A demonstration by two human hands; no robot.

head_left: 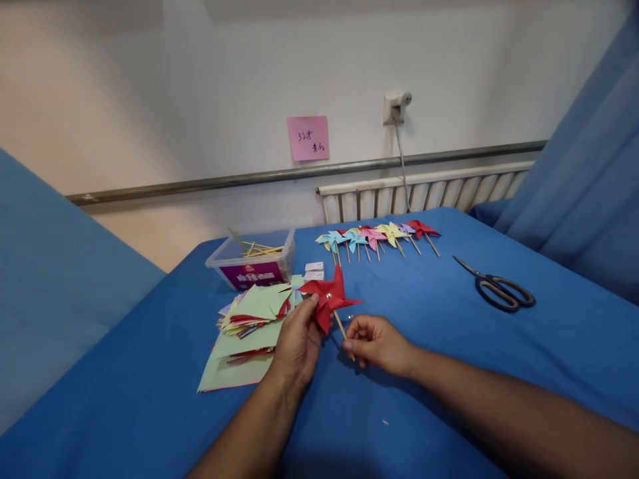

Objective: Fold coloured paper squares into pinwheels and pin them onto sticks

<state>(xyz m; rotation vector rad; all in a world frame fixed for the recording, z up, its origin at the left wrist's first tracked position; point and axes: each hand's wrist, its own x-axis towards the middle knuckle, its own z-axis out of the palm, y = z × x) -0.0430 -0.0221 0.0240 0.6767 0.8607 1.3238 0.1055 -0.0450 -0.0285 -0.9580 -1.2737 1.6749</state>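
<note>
A red paper pinwheel (335, 293) on a thin wooden stick (340, 324) is held up over the blue-covered table. With thumb and fingers, my left hand (299, 339) grips the paper blades from the left, close to the shiny pin at their centre. My right hand (377, 344) pinches the lower part of the stick. To the left of my left hand lies a stack of coloured paper sheets (257, 305), pale green uppermost, some with cut edges. Two small white boxes (314, 271) sit just behind the pinwheel.
A clear plastic tub (252, 274) with wooden sticks stands at the back left. Several pinwheels (373, 237) lie in a row along the back. Black-handled scissors (499, 289) rest on the right. A radiator (424, 193) and metal rail (279, 176) run along the wall.
</note>
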